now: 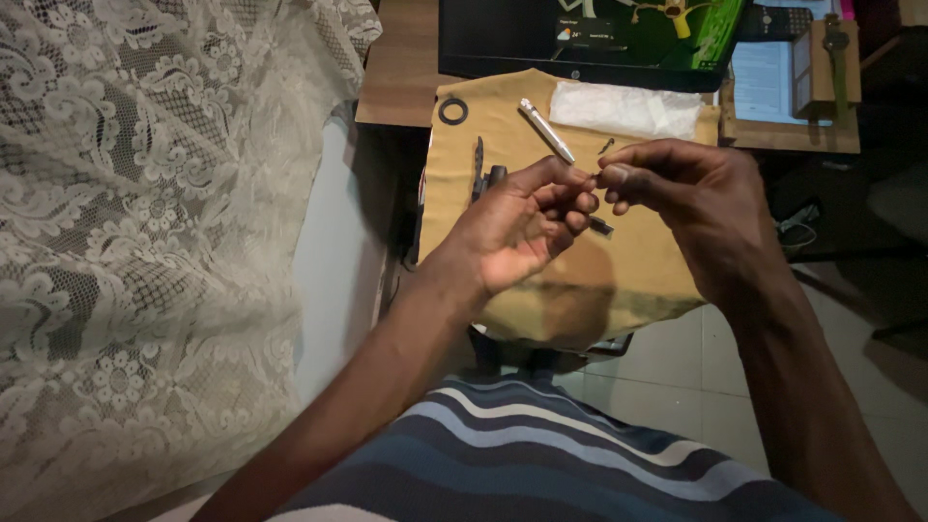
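My left hand (pixel 522 224) and my right hand (pixel 686 188) meet fingertip to fingertip above a tan cloth (pixel 599 280) spread over a table edge. They pinch something very small between them; I cannot make out what it is. A small dark part (pixel 601 227) shows just below the fingers of my left hand. On the cloth behind lie a silver pen-shaped tool (pixel 546 130), a black ring (pixel 452 110), a black elongated part (pixel 479 166) and a tiny dark piece (pixel 606 146).
A white folded plastic bag (pixel 626 108) lies at the cloth's far edge. A dark laptop (pixel 590 39) stands behind on the wooden desk (pixel 396 77). A white lace curtain (pixel 145 213) hangs at left. Tiled floor (pixel 696 377) lies below.
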